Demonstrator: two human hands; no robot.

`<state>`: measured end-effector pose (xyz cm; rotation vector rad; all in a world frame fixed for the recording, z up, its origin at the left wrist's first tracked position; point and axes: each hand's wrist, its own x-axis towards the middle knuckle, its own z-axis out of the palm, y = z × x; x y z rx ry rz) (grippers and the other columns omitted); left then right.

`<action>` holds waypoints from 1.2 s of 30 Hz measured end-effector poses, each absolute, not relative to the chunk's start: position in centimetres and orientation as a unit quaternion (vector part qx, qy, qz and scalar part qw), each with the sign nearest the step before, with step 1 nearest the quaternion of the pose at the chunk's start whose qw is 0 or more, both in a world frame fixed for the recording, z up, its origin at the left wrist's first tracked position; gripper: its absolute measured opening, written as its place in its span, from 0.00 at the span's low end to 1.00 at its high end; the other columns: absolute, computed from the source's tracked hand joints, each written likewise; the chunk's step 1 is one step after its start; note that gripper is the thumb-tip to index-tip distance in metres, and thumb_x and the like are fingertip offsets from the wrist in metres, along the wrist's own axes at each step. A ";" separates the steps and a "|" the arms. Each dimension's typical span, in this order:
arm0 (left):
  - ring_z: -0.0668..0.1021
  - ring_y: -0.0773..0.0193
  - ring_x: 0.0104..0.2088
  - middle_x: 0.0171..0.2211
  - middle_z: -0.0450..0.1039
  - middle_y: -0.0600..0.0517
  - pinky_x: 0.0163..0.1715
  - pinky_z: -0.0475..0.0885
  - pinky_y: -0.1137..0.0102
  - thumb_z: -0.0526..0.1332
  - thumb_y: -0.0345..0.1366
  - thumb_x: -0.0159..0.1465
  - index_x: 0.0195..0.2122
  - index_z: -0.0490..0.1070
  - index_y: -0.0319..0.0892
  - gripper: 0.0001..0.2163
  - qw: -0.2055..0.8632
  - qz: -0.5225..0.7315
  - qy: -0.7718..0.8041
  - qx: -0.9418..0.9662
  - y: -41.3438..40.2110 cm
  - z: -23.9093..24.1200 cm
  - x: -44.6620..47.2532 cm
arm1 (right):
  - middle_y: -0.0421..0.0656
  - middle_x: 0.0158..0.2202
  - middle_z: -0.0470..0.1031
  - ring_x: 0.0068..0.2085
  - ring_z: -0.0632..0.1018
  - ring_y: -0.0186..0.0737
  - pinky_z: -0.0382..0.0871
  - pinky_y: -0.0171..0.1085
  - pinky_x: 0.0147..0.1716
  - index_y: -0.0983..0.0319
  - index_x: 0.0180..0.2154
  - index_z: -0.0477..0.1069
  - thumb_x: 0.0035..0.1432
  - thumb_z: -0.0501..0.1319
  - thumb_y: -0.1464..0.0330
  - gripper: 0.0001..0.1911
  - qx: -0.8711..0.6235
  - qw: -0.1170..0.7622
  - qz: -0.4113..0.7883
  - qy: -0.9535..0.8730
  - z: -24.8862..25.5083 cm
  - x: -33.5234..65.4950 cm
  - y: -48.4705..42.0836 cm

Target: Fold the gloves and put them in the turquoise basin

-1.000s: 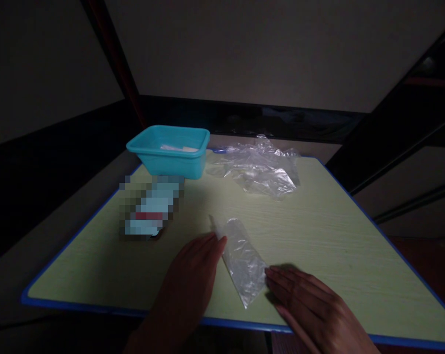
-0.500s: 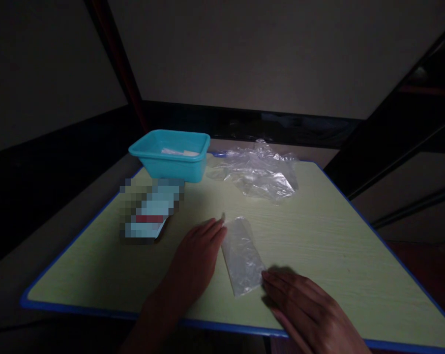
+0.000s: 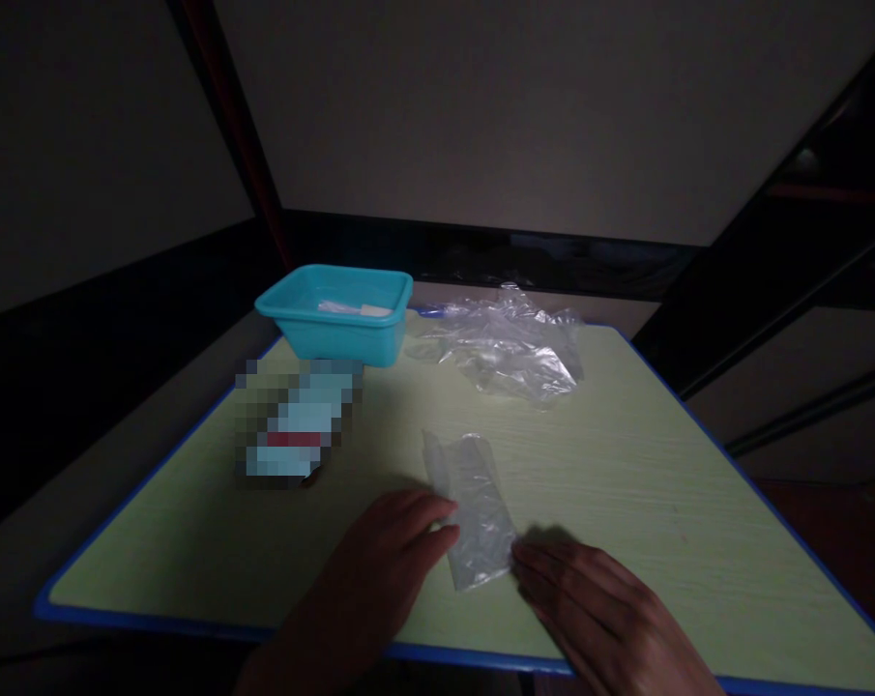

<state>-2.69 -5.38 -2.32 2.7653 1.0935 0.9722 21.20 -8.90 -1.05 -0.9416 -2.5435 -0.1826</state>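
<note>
Head view: small clear plastic bag [image 3: 472, 509] flat on the table [image 3: 647, 464], wedged between both hands. Left hand [image 3: 386, 551] flat, fingertips pressing the bag's left edge; right hand [image 3: 589, 609] flat, fingertips at its near right corner. Neither clenched, nothing grasped. Long axis runs away from the grip, far end tilted left; which end is the mouth is hard to tell in dim light. Left hand marginally nearer.

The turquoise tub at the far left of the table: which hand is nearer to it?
Left. The left hand lies in front of the turquoise tub, fingertips on the small clear bag. The right hand lies farther right, at the bag's near right corner.
</note>
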 end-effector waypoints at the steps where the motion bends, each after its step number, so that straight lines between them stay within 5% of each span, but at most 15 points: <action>1: 0.75 0.62 0.42 0.41 0.75 0.51 0.42 0.73 0.68 0.50 0.20 0.61 0.40 0.70 0.41 0.14 0.025 0.300 0.348 0.888 -5.5 -2.2 -2.6 | 0.46 0.43 0.79 0.45 0.77 0.39 0.73 0.38 0.45 0.64 0.44 0.74 0.66 0.45 0.72 0.19 -0.338 0.210 -0.066 -0.915 -0.9 21.2 -8.8; 9: 0.72 0.64 0.33 0.32 0.71 0.53 0.33 0.70 0.71 0.57 0.19 0.58 0.30 0.70 0.40 0.09 0.118 0.251 0.332 0.902 -5.8 -1.4 -1.7 | 0.42 0.32 0.80 0.34 0.78 0.35 0.71 0.36 0.39 0.63 0.36 0.75 0.68 0.40 0.72 0.24 -0.321 0.286 -0.096 -0.898 -0.7 20.4 -8.1; 18: 0.71 0.64 0.34 0.33 0.71 0.53 0.33 0.68 0.72 0.60 0.18 0.56 0.29 0.70 0.38 0.08 0.171 0.246 0.337 0.893 -5.6 -1.3 -1.5 | 0.42 0.28 0.79 0.31 0.76 0.37 0.70 0.37 0.40 0.63 0.31 0.75 0.68 0.39 0.73 0.26 -0.298 0.252 -0.097 -0.916 -0.4 20.5 -7.2; 27: 0.73 0.61 0.35 0.34 0.72 0.51 0.38 0.70 0.66 0.67 0.27 0.53 0.32 0.70 0.38 0.07 0.113 0.280 0.317 0.899 -6.0 -1.7 -1.6 | 0.42 0.24 0.76 0.28 0.73 0.36 0.68 0.37 0.35 0.62 0.28 0.74 0.68 0.40 0.73 0.26 -0.294 0.254 -0.090 -0.917 -0.1 20.1 -6.7; 36: 0.73 0.60 0.32 0.31 0.73 0.51 0.33 0.73 0.65 0.66 0.28 0.50 0.32 0.70 0.39 0.09 0.039 0.282 0.320 0.904 -6.3 -2.1 -1.0 | 0.42 0.25 0.74 0.29 0.72 0.37 0.67 0.38 0.31 0.64 0.28 0.72 0.68 0.41 0.72 0.24 -0.311 0.255 -0.069 -0.913 0.3 20.1 -6.8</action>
